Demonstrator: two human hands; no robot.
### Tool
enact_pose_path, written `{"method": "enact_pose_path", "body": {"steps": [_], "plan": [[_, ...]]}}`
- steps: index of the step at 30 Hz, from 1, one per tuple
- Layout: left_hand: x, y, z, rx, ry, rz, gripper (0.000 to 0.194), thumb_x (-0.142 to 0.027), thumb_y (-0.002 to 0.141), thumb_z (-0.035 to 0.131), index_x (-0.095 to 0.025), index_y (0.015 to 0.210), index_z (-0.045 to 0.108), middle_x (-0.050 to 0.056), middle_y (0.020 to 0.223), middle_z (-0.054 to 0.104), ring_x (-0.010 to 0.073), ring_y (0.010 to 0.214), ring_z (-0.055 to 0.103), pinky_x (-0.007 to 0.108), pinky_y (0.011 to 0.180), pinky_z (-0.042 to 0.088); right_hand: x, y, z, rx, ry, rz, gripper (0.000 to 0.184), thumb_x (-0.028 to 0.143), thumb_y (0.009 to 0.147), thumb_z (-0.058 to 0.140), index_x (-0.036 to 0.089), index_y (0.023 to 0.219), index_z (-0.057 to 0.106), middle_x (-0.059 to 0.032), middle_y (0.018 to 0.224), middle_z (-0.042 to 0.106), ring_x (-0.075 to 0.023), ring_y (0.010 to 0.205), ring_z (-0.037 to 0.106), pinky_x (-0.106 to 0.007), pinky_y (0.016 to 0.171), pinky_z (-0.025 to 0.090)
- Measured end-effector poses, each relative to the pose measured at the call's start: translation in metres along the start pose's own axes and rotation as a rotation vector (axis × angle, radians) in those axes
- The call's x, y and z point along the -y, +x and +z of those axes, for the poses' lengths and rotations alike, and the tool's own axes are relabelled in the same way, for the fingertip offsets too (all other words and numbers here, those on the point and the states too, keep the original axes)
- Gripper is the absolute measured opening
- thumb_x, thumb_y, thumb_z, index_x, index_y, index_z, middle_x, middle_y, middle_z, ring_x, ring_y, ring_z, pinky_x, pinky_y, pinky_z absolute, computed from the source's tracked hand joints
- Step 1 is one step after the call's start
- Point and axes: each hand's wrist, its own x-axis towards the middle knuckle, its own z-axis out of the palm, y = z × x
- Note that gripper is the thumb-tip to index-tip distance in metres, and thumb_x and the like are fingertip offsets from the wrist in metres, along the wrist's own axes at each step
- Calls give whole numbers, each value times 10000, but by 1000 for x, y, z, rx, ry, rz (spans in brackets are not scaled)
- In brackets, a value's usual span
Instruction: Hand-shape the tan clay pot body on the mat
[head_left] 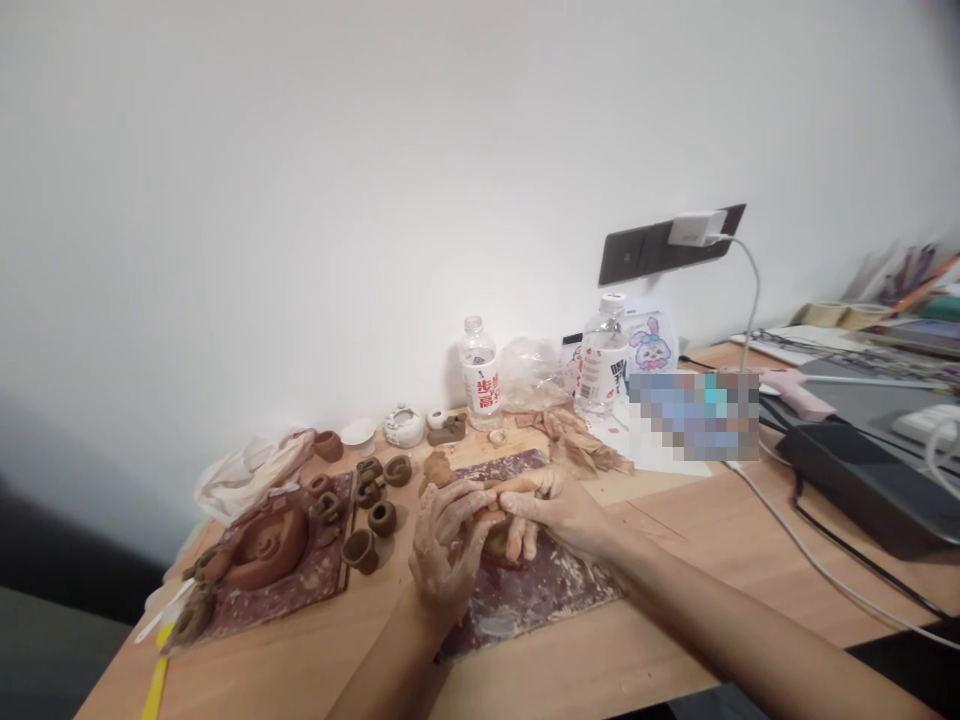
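Note:
My left hand (442, 545), its fingers caked with dried clay, and my right hand (555, 510) close together over a brown clay piece (496, 540). Both grip it, and my fingers hide most of it. Beneath them lies a speckled maroon work mat (547, 600). A lumpy clay figure (437, 470) stands just beyond my left hand. Further left are small clay cups and rings, including a clay cup (382, 518), and a coiled clay spiral relief (266, 545) on a second mat (322, 590).
Two plastic water bottles (478, 372) (604, 355) and a crumpled plastic bag (531, 372) stand by the wall, with clay scraps (577, 445) in front. A white cable (825, 570) crosses the wooden table (600, 680) toward a dark laptop (862, 480) at right.

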Motion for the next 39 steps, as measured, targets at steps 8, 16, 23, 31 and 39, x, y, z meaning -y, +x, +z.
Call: {"method": "enact_pose_path", "body": {"steps": [8,16,23,31,39], "plan": [[6,-5,1,25,29,-10,257,-144,865,585,-246,1101,604,51,951,745,199,978,672,436,951,523,-2,0,0,-23,-11,24,427,482,607,822,109,682,628,-52,515,675,-144,409,628,-183,361,450],[6,-6,1,12,13,-41,233,-129,851,595,-244,1052,623,40,925,734,198,968,664,427,915,532,-2,0,0,-18,-19,17,430,490,620,812,106,697,636,-54,513,679,-138,400,622,-185,367,453],[4,0,1,-11,-22,18,334,-87,832,614,-252,1121,584,40,978,733,199,1009,658,422,918,528,0,0,-1,2,-20,21,497,587,683,734,99,671,638,-90,521,688,-129,367,601,-180,355,445],[-1,7,1,-9,-29,85,567,-56,815,634,-245,1296,400,22,922,736,178,974,678,401,958,506,0,0,-1,22,-15,-12,562,634,727,671,73,684,675,-116,520,683,-127,362,597,-176,358,456],[-1,8,6,-34,28,122,791,-48,770,633,-220,1422,219,-5,867,699,183,889,687,483,1003,463,-2,0,0,82,1,-34,546,607,757,661,66,685,681,-114,537,682,-130,399,619,-162,364,463]]}}
